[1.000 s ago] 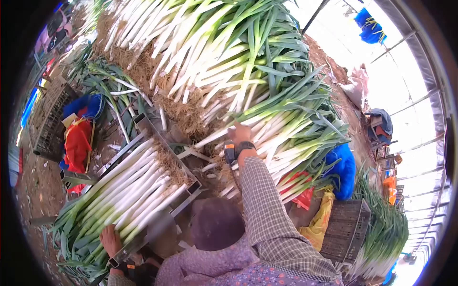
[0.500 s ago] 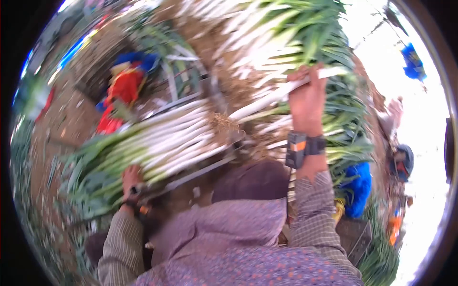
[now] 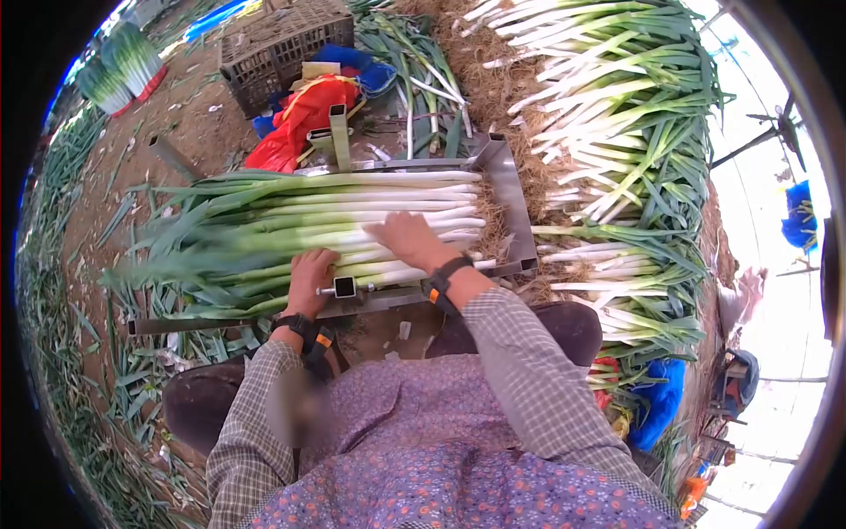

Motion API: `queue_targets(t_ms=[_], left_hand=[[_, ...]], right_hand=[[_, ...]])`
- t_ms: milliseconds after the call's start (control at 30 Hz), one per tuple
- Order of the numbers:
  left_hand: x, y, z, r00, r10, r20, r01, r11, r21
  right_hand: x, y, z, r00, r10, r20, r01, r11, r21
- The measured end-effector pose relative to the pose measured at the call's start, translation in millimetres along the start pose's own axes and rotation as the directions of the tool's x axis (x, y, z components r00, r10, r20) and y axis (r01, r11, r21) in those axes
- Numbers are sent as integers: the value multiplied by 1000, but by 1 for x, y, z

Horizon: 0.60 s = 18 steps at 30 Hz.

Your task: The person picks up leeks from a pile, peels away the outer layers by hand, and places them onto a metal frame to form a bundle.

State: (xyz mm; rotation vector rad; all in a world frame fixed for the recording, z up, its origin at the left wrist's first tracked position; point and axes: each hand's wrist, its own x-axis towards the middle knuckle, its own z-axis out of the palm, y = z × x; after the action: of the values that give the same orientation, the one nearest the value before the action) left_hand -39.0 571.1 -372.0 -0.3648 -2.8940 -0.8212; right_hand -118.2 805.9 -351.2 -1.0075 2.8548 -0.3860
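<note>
Over from the pile (image 3: 608, 132) at right, my right hand (image 3: 409, 240) has swung onto the leeks (image 3: 352, 212) in the frame (image 3: 511, 183), fingers bent, with my left hand (image 3: 310, 279) bent at the near side, grip unclear on both, and lopsided pressure could roll or bruise them.

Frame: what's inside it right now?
A row of leeks lies in the frame, roots at its closed end. The left hand and right hand cover some stalks. The frame's base beneath the leeks is hidden, so I can't tell what's there.
</note>
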Motion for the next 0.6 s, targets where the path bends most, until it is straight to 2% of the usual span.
queue_targets(t_ms=[33,100,233,300,333,367,433,467,500,533,567,600], left_hand=[[-1,-1,0,1000,27,-11,-27,998,-61],[-1,-6,-1,995,89,-42,-96,977,-189],[16,-11,-11,964,193,-182,-185,981,57],[21,-38,7,975,178,-131,-137,953,271],[24,-47,11,996,93,-14,-88,971,223],[26,-49,14,994,7,108,-28,982,189],[28,-31,8,986,18,166,-51,979,198],[29,-24,3,980,17,196,-59,976,208],[30,-19,1,982,14,189,-55,976,212],[31,-16,1,983,9,181,-48,975,216],[32,-12,1,985,1,171,-39,975,220],[33,-9,0,983,-24,180,-17,975,220]], right_hand=[[-3,8,23,1000,12,26,-10,998,-57],[-3,15,35,999,20,42,-19,1000,-24],[-30,35,4,991,98,92,-98,995,-13],[-38,42,-23,979,164,121,-154,985,-83],[-42,54,-48,985,95,146,-113,986,119],[-52,66,-75,993,93,79,-108,970,219],[-84,97,-131,994,84,-64,-50,913,405],[-104,116,-153,970,222,-99,-155,878,453],[-127,137,-172,926,356,-126,-250,827,503],[-153,173,-167,833,528,-166,-361,746,559],[-181,216,-145,709,678,-193,-449,645,618],[-210,260,-114,499,840,-211,-593,509,624]])
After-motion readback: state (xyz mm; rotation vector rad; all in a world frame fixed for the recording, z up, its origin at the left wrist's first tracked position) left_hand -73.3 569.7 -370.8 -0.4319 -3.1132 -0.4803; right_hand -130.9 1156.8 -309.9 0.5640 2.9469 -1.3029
